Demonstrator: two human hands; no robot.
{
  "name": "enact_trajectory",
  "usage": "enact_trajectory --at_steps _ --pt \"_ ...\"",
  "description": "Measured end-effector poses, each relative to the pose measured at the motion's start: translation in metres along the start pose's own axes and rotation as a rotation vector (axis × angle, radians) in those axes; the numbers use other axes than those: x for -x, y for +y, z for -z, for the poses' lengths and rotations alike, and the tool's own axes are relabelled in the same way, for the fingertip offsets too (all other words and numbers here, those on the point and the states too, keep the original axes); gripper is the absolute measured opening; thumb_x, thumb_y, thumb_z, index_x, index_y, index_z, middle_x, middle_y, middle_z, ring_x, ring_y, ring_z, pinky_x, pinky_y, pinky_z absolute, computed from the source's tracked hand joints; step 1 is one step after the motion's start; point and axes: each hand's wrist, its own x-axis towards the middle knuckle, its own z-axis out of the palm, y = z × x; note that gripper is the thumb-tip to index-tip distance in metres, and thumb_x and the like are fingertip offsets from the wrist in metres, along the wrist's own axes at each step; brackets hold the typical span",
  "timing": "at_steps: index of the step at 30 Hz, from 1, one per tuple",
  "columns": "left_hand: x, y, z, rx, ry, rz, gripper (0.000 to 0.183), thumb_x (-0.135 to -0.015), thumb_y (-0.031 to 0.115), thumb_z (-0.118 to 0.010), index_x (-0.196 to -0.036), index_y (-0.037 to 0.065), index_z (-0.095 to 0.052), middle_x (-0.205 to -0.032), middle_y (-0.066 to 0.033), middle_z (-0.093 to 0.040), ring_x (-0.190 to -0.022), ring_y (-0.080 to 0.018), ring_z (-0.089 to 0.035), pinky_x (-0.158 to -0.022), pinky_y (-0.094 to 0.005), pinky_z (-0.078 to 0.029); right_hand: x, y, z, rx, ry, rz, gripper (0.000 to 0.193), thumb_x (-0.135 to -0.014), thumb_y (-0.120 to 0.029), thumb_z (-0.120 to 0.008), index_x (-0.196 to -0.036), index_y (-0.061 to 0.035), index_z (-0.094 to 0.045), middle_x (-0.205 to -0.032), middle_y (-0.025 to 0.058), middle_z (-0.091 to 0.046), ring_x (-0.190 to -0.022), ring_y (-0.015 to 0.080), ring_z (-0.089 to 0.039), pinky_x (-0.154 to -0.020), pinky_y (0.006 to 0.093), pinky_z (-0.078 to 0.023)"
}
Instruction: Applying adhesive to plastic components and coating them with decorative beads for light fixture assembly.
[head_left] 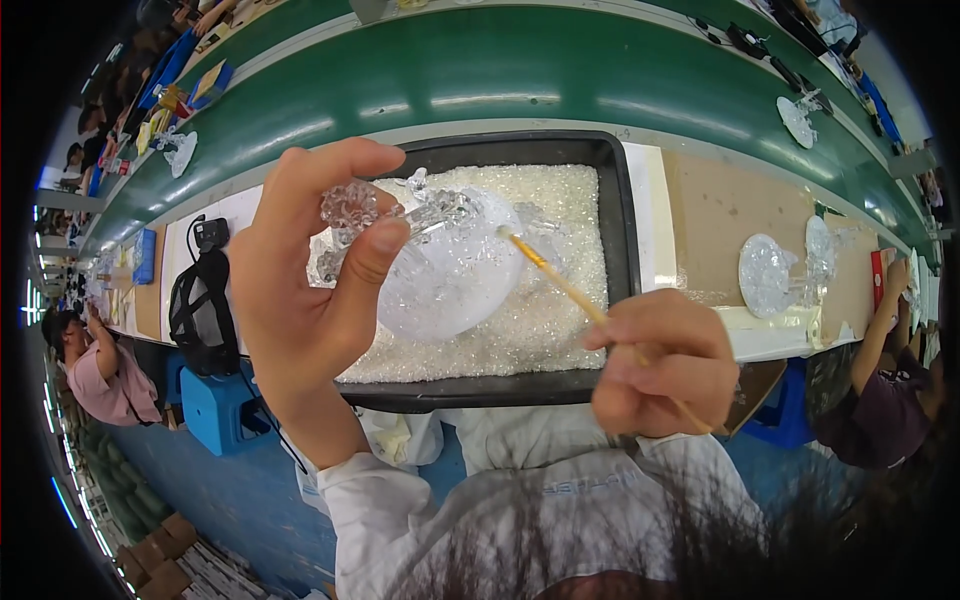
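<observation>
My left hand (318, 250) is closed on a clear, glassy ornament (440, 215), its thumb and fingers round a knobbly part shaped like a flower. The ornament's round, frosted white base (455, 290) tilts toward me above the tray. In my right hand (668, 362) is a slim paintbrush (565, 285) with a pale wooden handle, pinched between thumb and fingers. The brush tip meets or nearly meets the upper right of the base; contact is hard to tell. Below both hands lies a black tray (622, 215) filled with small clear, glittering granules (570, 335).
Beyond the tray runs a green conveyor belt (500, 75) carrying similar ornaments. Two more clear ornaments (765, 275) stand on brown board at right. A black mesh bag (203, 312) lies left, above a blue stool (215, 405). People (105, 370) sit at both sides.
</observation>
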Motion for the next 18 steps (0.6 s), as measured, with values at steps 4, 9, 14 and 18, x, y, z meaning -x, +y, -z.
enact_trajectory --at_steps 4,9,14,18 --pt "0.001 -0.003 0.002 0.009 -0.017 -0.001 0.023 -0.085 0.006 -0.072 -0.105 -0.001 -0.063 -0.088 -0.0073 -0.063 -0.073 -0.0139 -0.063 -0.068 -0.0236 -0.049 -0.003 0.003 -0.001 -0.052 -0.092 0.048 0.027 -0.076 0.005 -0.068 -0.096 -0.003 -0.052 -0.099 0.0226 -0.061 -0.07 0.0276 -0.068 -0.059 0.0327 -0.056" --pt "0.001 -0.004 0.002 0.03 -0.035 -0.011 0.023 -0.085 0.006 -0.072 -0.105 0.0 -0.063 -0.09 -0.0065 -0.063 -0.073 -0.013 -0.062 -0.068 -0.0234 -0.047 0.0 0.002 0.002 -0.031 -0.013 0.001 0.023 -0.078 0.004 -0.067 -0.094 -0.003 -0.051 -0.098 0.0218 -0.061 -0.069 0.0273 -0.068 -0.055 0.0321 -0.055" --pt "0.002 -0.005 0.004 -0.016 -0.057 -0.024 0.022 -0.086 0.007 -0.072 -0.105 0.001 -0.063 -0.09 -0.0064 -0.063 -0.072 -0.0138 -0.062 -0.068 -0.0239 -0.047 0.004 0.003 -0.011 0.039 0.018 -0.027 0.021 -0.079 0.005 -0.065 -0.093 -0.0034 -0.052 -0.097 0.0218 -0.061 -0.07 0.0269 -0.068 -0.052 0.0319 -0.054" --pt "-0.002 -0.004 0.003 -0.037 -0.063 -0.063 0.022 -0.085 0.007 -0.072 -0.105 0.002 -0.064 -0.086 -0.0062 -0.063 -0.071 -0.0145 -0.061 -0.067 -0.0242 -0.047 0.0 0.001 -0.013 -0.034 0.099 -0.018 0.018 -0.081 0.004 -0.064 -0.091 -0.0031 -0.052 -0.093 0.0212 -0.062 -0.065 0.0254 -0.066 -0.052 0.0307 -0.054"
